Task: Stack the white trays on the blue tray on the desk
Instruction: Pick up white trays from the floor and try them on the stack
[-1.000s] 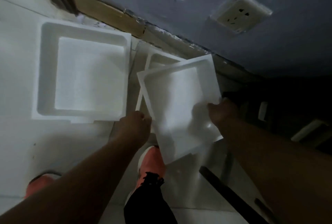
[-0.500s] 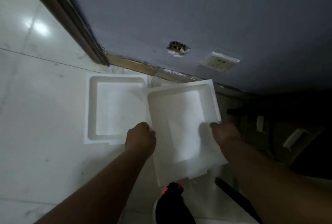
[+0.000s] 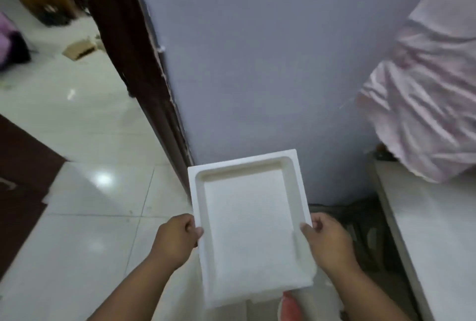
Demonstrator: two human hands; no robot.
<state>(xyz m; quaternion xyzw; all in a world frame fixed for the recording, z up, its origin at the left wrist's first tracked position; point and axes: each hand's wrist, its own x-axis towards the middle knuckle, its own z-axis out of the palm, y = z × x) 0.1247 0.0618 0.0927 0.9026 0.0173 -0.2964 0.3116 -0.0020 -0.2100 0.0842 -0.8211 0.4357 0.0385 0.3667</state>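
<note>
While both hands carry it, the white tray [image 3: 248, 228] is in transit, held level in front of the grey wall [image 3: 257, 63].
The left hand [image 3: 177, 239] and right hand [image 3: 328, 241] each grip a long rim; next, I judge, comes turning toward the desk [image 3: 438, 230] at right. No blue tray shows.

A matte grey-blue wall [image 3: 257, 63] meets a dark brown wooden door frame [image 3: 134, 63] and glossy white tiled floor [image 3: 85, 217]
</note>
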